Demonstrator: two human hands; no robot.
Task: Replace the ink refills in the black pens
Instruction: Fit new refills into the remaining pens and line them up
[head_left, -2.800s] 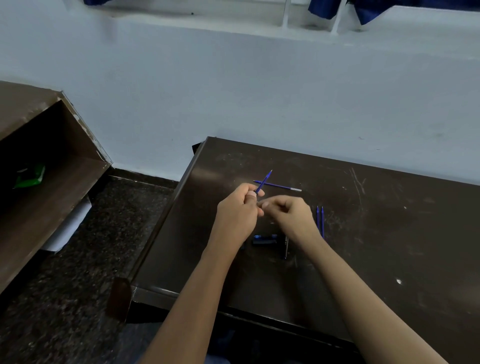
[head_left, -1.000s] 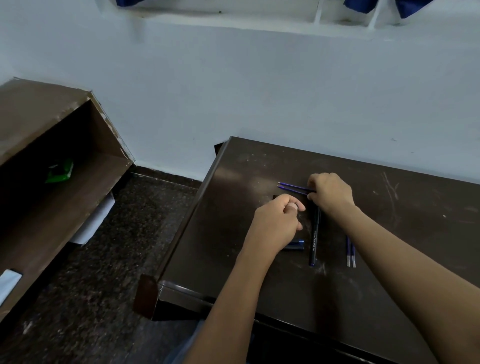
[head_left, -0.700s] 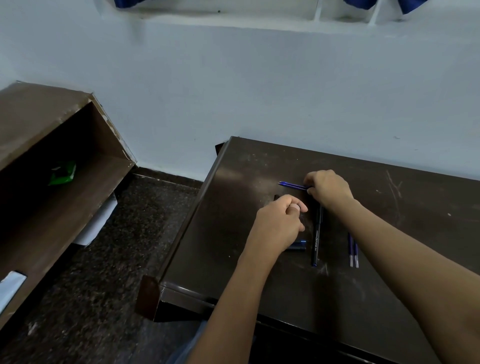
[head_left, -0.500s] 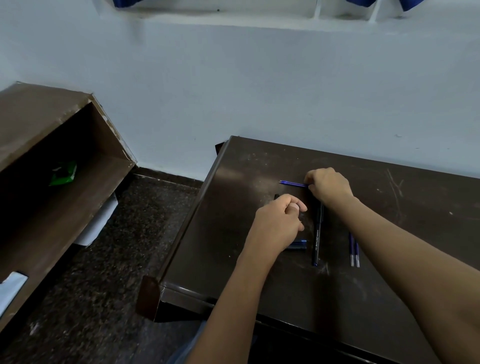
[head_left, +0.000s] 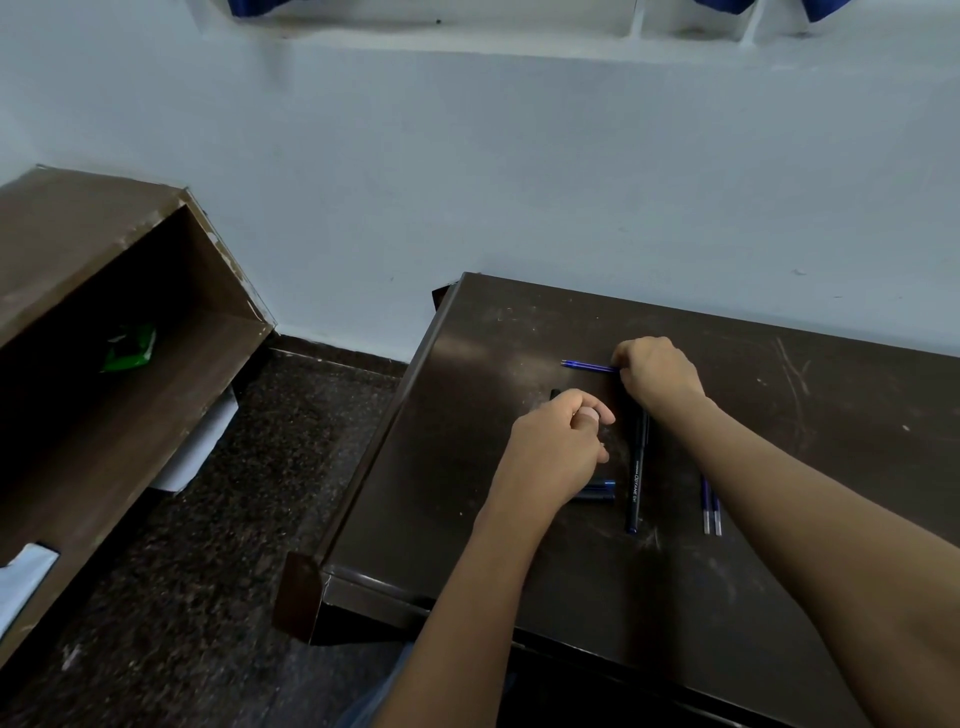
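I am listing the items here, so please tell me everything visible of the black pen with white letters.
The black pen is slim and plastic-looking, with white printing along its barrel and a small blue end nearest the person. It lies flat on the dark desk, pointing away from the person. Its far end disappears under the right hand, which pinches a blue refill; contact with the pen is unclear.

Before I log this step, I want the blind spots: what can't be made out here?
Head view:
- blue refill: right end under the right hand; grip unclear.
- left hand: curled fingers hide whether it holds anything.
- black pen: top end behind the right wrist.
- pen parts: mostly under the left wrist.
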